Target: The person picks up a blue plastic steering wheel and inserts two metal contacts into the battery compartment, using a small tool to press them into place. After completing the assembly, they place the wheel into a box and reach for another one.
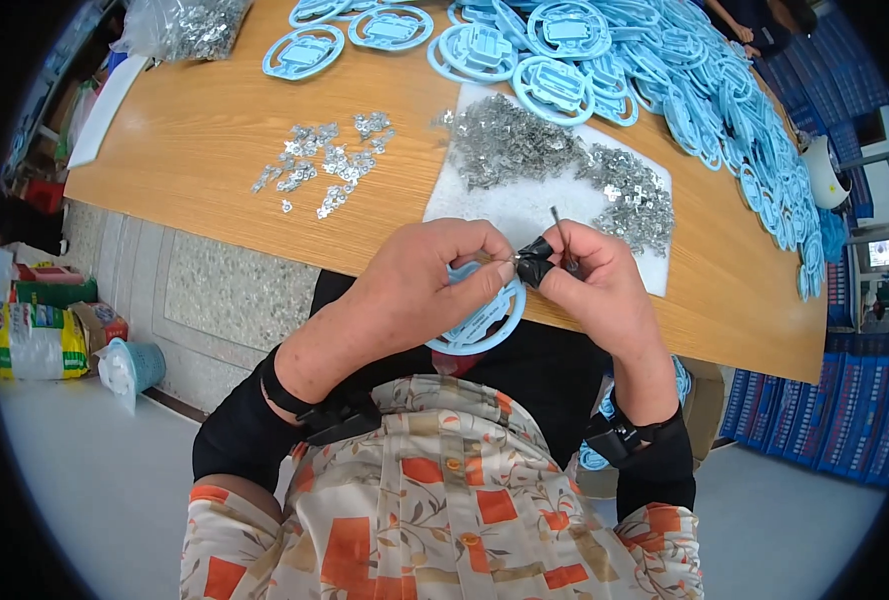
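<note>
My left hand [430,275] is closed, its thumb and forefinger pinched on something tiny that I cannot make out. Below that pinch sits a light blue round plastic frame [490,325], partly covered by the hand; whether the hidden fingers grip it does not show. Touching tips with it, my right hand [600,280] is closed on a thin metal rod-like tool [557,225] that points upward. Black wrapping [534,268] sits at the right fingertips, and I cannot tell if it covers the fingers or belongs to the tool. Both hands meet over the table's near edge.
On the wooden table [205,150] lies a white mat [560,205] bearing heaps of small metal pieces [515,140]. Loose metal pieces [340,165] lie left of it. Blue plastic frames [665,65] pile up behind and rightward. A clear bag [200,30] of metal parts stands far left.
</note>
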Demonstrator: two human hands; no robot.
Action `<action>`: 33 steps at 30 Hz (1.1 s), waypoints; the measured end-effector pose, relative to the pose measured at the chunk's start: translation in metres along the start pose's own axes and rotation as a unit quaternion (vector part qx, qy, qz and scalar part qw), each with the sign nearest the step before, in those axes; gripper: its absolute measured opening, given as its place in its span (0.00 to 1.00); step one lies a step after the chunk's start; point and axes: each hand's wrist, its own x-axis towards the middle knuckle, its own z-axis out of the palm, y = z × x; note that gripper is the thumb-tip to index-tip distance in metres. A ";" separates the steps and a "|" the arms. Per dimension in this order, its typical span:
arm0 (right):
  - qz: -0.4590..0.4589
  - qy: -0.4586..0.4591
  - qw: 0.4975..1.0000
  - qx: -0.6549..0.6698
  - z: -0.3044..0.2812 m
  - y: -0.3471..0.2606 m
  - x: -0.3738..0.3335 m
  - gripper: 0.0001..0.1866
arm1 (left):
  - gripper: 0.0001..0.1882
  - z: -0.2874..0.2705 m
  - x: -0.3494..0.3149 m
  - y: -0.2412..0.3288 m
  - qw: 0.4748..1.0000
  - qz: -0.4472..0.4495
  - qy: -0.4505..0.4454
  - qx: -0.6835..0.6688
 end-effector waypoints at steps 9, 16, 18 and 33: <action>-0.032 -0.002 0.983 -0.180 0.003 -0.014 0.007 0.06 | 0.05 -0.010 0.002 0.002 0.994 0.051 -0.001 0.096; -0.015 0.041 0.998 0.034 0.007 0.000 0.012 0.06 | 0.12 -0.015 0.006 -0.012 0.998 -0.051 0.010 -0.024; -0.031 0.058 0.997 0.048 0.015 0.008 0.012 0.05 | 0.18 -0.019 0.010 -0.026 0.995 -0.078 0.047 -0.036; -0.145 0.119 0.965 -0.183 0.039 0.025 0.027 0.11 | 0.17 -0.011 0.011 -0.036 0.992 -0.055 0.108 0.045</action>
